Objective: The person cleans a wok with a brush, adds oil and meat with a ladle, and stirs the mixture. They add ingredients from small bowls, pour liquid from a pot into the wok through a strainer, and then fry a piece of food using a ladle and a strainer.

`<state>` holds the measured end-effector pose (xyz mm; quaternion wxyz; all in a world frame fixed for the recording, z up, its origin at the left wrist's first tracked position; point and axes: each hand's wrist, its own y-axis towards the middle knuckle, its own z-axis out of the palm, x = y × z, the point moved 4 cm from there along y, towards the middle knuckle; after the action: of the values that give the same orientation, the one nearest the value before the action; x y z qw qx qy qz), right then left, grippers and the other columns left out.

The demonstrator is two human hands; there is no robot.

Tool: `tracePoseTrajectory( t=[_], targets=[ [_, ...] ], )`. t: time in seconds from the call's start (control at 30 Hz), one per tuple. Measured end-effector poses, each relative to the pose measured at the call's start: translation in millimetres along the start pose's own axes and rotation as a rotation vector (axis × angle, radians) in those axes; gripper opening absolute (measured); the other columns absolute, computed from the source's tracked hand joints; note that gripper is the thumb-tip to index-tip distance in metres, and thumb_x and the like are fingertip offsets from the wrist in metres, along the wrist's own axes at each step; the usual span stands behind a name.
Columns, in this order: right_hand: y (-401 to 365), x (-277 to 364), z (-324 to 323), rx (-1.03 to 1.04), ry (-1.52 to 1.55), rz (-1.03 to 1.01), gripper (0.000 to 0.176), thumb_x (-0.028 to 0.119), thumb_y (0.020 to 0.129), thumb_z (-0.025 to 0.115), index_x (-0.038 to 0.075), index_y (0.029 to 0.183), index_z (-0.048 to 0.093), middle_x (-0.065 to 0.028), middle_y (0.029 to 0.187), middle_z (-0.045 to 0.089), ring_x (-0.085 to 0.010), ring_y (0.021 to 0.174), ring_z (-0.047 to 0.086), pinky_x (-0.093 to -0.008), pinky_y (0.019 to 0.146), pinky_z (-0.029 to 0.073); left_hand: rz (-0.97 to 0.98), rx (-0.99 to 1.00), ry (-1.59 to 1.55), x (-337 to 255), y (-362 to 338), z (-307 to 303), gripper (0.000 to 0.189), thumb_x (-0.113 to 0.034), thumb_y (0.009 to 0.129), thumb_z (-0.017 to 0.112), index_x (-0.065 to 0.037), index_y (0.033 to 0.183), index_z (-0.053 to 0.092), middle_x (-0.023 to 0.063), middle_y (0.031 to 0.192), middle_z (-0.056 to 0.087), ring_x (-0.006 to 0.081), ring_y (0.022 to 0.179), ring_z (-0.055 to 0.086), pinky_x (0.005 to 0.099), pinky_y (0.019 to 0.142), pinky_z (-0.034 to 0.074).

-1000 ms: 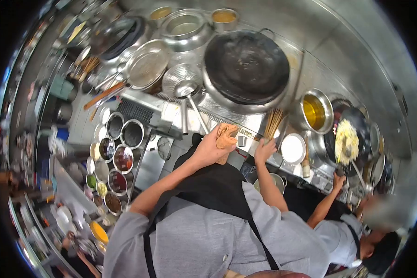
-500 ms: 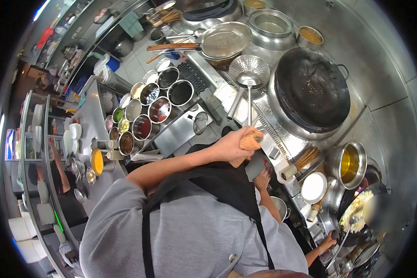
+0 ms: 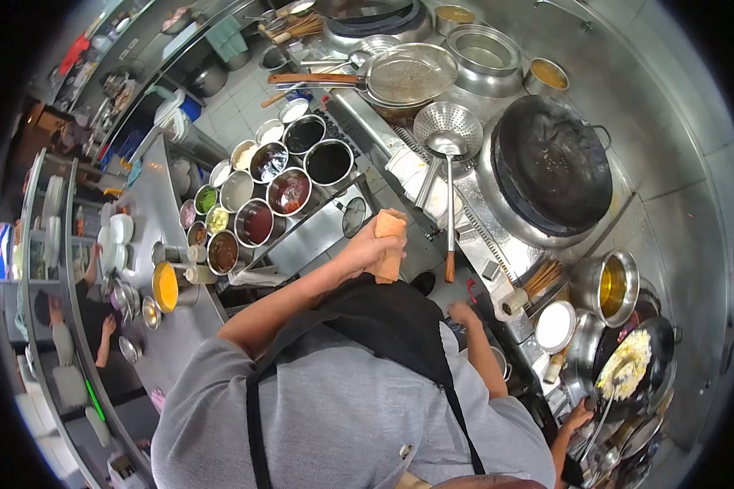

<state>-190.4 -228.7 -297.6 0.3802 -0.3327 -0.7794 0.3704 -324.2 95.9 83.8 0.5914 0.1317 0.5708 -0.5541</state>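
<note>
My left hand (image 3: 367, 248) is closed around a folded orange cloth (image 3: 388, 257), held in front of my black apron (image 3: 367, 314). To its right is a ladle (image 3: 451, 208) with a wooden handle tip, its bowl resting in a perforated strainer (image 3: 447, 126); my left hand is apart from it. My right hand (image 3: 463, 314) is low beside the front of the stove, its fingers looking curled. Whether anything is in them is hidden.
A black wok (image 3: 554, 167) stands on the stove. Further right are an oil pot (image 3: 616, 285) and a co-worker's hand (image 3: 579, 416) by a wok of yellowish-white food (image 3: 628, 367). Several sauce pots (image 3: 255, 222) stand left, near the steel counter (image 3: 151, 220).
My left hand has moved left with the orange cloth, away from the ladle's handle end, which now shows. My right hand's fingers, stretched before, now look curled.
</note>
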Motion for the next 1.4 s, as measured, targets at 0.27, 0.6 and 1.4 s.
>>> tracePoseTrajectory(
  t=[0.27, 0.6, 1.4],
  targets=[
    [-192, 274, -137, -0.613, 0.714, -0.376, 0.030, 0.030, 0.097, 0.061, 0.001, 0.104, 0.068, -0.0103, 0.088, 0.069, -0.0174, 0.084, 0.067, -0.0307, 0.077, 0.053, 0.135, 0.063, 0.163, 36, -9, -47, 0.056, -0.025, 0.094, 0.071, -0.009, 0.138, 0.040, 0.0070, 0.116, 0.055, 0.0163, 0.101, 0.060, 0.0328, 0.085, 0.054],
    [-233, 441, -87, -0.653, 1.171, -0.792, 0.029, 0.018, 0.087, 0.075, 0.003, 0.106, 0.058, -0.0019, 0.097, 0.060, -0.0114, 0.088, 0.056, -0.0304, 0.079, 0.048, -0.049, 0.259, -0.289, 15, -73, -122, 0.063, -0.055, 0.100, 0.053, -0.011, 0.144, 0.040, 0.0099, 0.132, 0.055, 0.0233, 0.121, 0.057, 0.0370, 0.104, 0.045],
    [-220, 350, -88, -1.391, 1.396, -0.324, 0.027, -0.003, 0.090, 0.056, 0.006, 0.115, 0.053, -0.0045, 0.110, 0.059, -0.0105, 0.089, 0.055, -0.0264, 0.071, 0.050, -0.042, 0.282, 0.096, -25, -46, -63, 0.041, -0.020, 0.094, 0.072, -0.004, 0.126, 0.053, 0.0078, 0.103, 0.068, 0.0167, 0.089, 0.067, 0.0320, 0.077, 0.054]
  ],
)
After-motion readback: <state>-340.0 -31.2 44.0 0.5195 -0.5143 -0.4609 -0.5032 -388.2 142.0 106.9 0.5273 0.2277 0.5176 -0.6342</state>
